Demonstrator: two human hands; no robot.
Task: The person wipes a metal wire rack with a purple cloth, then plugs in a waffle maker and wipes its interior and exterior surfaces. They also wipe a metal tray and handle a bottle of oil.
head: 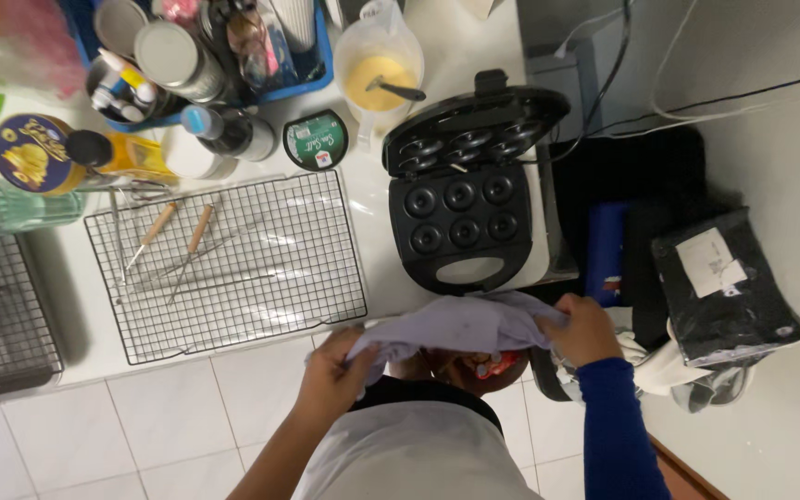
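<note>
I hold a pale lilac cloth (460, 324) stretched between both hands, just in front of my body and below the near edge of the white surface (377, 250). My left hand (333, 375) grips the left end, with the fingers (356, 344) closed and bunching the fabric. My right hand (585, 331) grips the right end, its fingers pressed together around a gathered fold (the fingertips themselves are hidden by the cloth). Directly above the cloth on the surface stands an open black doughnut maker (463, 199), its lid tilted back and its ring moulds exposed. To the left of the doughnut maker lies a wire cooling rack (261, 268) carrying two wooden-handled tools (173, 236). Behind the doughnut maker stands a clear measuring jug (379, 69) containing yellow batter and a dark utensil. A round green-lidded container (315, 141) sits between the jug and the rack.
</note>
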